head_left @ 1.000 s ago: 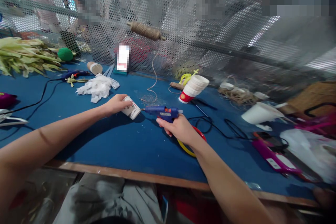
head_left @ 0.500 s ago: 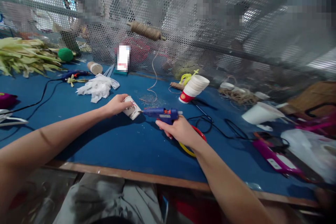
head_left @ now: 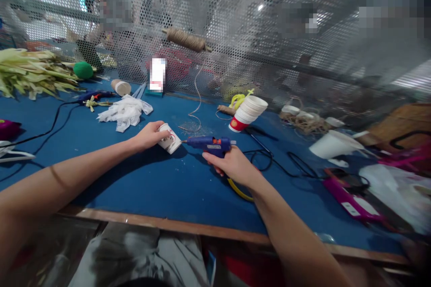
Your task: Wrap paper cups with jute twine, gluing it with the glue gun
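Observation:
My left hand (head_left: 151, 135) is closed around a white printed paper cup (head_left: 171, 141), tilted over the blue tabletop. Gripped in my right hand (head_left: 232, 164) is a blue hot glue gun (head_left: 212, 144), its nozzle pointing left at the cup's end. The nozzle tip is at or very near the cup; contact cannot be made out for certain. Beneath my right wrist lies a yellow ring (head_left: 239, 190), partly hidden by the arm. Just beyond the glue gun, a stack of white paper cups (head_left: 251, 110) leans on the table.
A twine spool (head_left: 186, 39) hangs on the perforated metal screen (head_left: 134, 45). Left are corn husks (head_left: 33, 69), a green ball (head_left: 83, 70), white cloth (head_left: 126, 111) and another glue gun (head_left: 96, 95). Right are black cable, a purple power strip (head_left: 353, 199) and a white cup (head_left: 333, 145).
My right hand and the glue gun have shifted slightly to the right. The paper cup in my left hand stays almost where it was.

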`<state>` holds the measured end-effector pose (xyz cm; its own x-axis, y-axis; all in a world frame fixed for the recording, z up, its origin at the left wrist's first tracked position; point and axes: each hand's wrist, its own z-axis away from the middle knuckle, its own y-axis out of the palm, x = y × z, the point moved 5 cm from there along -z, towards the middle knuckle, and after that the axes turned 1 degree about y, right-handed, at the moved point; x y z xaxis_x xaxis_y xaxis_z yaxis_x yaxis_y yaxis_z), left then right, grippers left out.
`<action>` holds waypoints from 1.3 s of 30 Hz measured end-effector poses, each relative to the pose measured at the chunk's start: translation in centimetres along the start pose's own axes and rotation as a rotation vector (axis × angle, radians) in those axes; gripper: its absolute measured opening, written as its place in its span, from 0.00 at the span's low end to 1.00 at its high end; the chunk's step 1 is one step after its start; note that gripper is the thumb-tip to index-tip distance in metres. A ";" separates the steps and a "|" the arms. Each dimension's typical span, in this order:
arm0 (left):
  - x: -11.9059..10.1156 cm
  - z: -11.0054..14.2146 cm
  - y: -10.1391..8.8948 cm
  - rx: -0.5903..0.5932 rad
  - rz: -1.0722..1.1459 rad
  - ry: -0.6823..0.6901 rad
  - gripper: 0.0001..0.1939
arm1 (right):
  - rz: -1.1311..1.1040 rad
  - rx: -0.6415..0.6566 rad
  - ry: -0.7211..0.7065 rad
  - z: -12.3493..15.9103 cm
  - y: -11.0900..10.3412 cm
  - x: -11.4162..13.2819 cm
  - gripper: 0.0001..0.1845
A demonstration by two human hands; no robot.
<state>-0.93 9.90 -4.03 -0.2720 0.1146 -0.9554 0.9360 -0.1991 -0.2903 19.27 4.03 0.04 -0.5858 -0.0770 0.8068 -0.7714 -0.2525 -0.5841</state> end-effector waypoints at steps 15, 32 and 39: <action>0.0 0.1 0.0 0.004 0.006 -0.002 0.10 | 0.015 0.019 -0.047 0.4 0.5 0.5 0.13; 0.1 0.2 -0.1 -0.037 0.020 -0.062 0.10 | 0.095 -0.025 -0.068 0.7 0.6 1.2 0.13; -0.2 0.3 0.0 -0.038 0.023 -0.056 0.10 | 0.077 -0.014 -0.072 0.6 0.7 1.1 0.12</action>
<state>-0.97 9.58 -3.88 -0.2612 0.0555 -0.9637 0.9498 -0.1635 -0.2668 18.27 3.17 0.57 -0.6244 -0.1654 0.7634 -0.7283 -0.2300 -0.6455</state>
